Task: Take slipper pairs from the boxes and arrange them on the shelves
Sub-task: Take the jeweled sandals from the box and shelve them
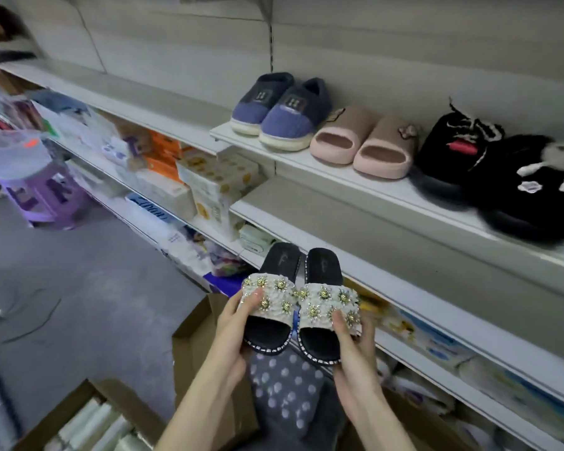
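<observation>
1. Bare shelf stretch (128, 96): probably the best landing spot.
2. Cardboard box (193, 340): open, below the hands.
3. Left hand (232, 323): fingers curled under the left slipper, thumb on its strap.
4. Beaded slipper pair (323, 301): in the air, side by side, short of the shelves. Keep level and touching.
5. Right hand (355, 349): fingers pinching the right slipper, thumb on top.
6. Blue pair (274, 115), pink pair (365, 144), black plush pair (501, 180): shelved, toes out. Match that; release both sides together.
</observation>
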Motion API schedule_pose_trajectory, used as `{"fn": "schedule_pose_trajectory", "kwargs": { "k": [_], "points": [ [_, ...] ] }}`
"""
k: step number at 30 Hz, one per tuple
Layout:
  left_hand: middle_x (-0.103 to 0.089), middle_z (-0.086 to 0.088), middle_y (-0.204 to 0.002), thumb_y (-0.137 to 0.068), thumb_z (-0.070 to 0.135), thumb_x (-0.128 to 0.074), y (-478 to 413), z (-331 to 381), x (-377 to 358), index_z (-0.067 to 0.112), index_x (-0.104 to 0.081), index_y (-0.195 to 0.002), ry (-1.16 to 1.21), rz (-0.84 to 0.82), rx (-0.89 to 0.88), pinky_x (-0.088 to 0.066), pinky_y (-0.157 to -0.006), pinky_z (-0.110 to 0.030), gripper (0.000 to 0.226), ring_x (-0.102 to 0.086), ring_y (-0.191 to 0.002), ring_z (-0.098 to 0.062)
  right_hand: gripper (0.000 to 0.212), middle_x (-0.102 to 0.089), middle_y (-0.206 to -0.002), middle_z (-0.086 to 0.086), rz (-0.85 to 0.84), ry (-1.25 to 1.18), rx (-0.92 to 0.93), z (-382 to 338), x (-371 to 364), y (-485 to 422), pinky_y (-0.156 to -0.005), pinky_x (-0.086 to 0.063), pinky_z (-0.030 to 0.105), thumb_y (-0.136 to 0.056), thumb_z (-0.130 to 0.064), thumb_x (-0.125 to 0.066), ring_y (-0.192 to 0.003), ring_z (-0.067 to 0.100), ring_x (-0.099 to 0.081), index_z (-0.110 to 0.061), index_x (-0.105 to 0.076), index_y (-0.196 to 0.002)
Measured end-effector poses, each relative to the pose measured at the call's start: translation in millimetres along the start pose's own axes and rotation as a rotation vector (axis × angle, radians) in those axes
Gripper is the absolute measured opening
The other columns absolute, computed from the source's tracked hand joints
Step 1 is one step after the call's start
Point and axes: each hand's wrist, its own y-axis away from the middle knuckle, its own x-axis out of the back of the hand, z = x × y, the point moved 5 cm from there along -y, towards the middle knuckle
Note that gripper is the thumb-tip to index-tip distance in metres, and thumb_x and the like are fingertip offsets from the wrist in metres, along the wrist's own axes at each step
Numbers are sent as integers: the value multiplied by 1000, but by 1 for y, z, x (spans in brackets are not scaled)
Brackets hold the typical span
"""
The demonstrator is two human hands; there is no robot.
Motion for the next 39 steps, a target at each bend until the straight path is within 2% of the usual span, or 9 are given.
{"fn": "schedule_pose_trajectory", "kwargs": {
  "k": [3, 10, 14, 18, 25, 28, 32, 35, 39],
  "points": [
    [-74, -6, -103, -65, 35, -77, -40, 4, 10, 16, -62, -120, 14, 35, 37, -53, -82, -36, 59, -70, -96, -24, 64, -42, -146, -2, 47, 22, -52, 16, -11, -33, -107, -37, 54, -38, -61, -88, -127, 28, -46, -63, -51, -90],
    [-73, -12, -106, -54, 48, -87, -162, 2, 33, 13, -62, -119, -56, 7, 153, -50, -95, -45, 79, -70, -98, -30, 65, -59, -121, -2, 224, 145, -36, 67, -41, -143, -99, -46, 47, -27, -67, -87, -108, 25, -60, -59, -54, -83],
    [-73, -10, -106, -64, 41, -84, -254, 29, 37, 13, -63, -119, -104, -47, 106, -51, -89, -40, 65, -70, -97, -26, 55, -58, -117, -10, 196, 159, 32, 82, -71, -223, -99, -45, 42, -50, -47, -81, -106, 19, -58, -48, -52, -97],
    [-73, -11, -105, -72, 37, -74, -337, 66, 23, 9, -65, -117, -162, -141, 38, -53, -86, -36, 54, -71, -96, -26, 51, -47, -118, -17, 182, 158, 102, 94, -107, -297, -108, -37, 48, -53, -51, -77, -120, 20, -47, -52, -49, -95],
    [-73, -9, -104, -80, 47, -69, -462, 87, 4, 13, -65, -115, -304, -160, -30, -53, -87, -37, 49, -70, -95, -21, 62, -52, -114, -21, 230, 208, 222, 109, -143, -393, -100, -44, 34, -71, -47, -73, -111, 9, -53, -33, -41, -123],
    [-56, -4, -134, -74, 71, -62, -506, 96, -10, 19, -53, -134, -548, -191, -153, -40, -104, -35, 80, -55, -120, -19, 77, -57, -122, -11, 230, 413, 263, 103, -152, -418, -102, -43, 33, -63, -59, -70, -112, 8, -54, -28, -42, -128],
    [-21, -4, -156, -90, 67, -34, -534, 114, -30, 29, -31, -148, -1015, -262, -437, -17, -117, -34, 69, -24, -143, -23, 86, -60, -122, -3, 277, 810, 401, 86, -144, -444, -104, -43, 36, -59, -72, -67, -119, 16, -55, -24, -51, -129],
    [-9, 12, -160, -77, 79, -36, -541, 119, -29, 55, -13, -145, -1220, -491, -615, -22, -118, -40, 76, -20, -145, -19, 100, -32, -148, 5, 286, 920, 448, 75, -140, -445, -114, -28, 37, -65, -52, -77, -138, 20, -29, -31, -25, -148],
    [1, 22, -158, -79, 72, -48, -551, 120, -31, 60, -13, -141, -1455, -633, -655, -20, -114, -29, 72, -6, -147, -6, 91, -32, -149, 2, 139, 1045, 470, 74, -146, -454, -110, -29, 25, -69, -47, -76, -135, 8, -31, -36, -28, -146]
  ]
}}
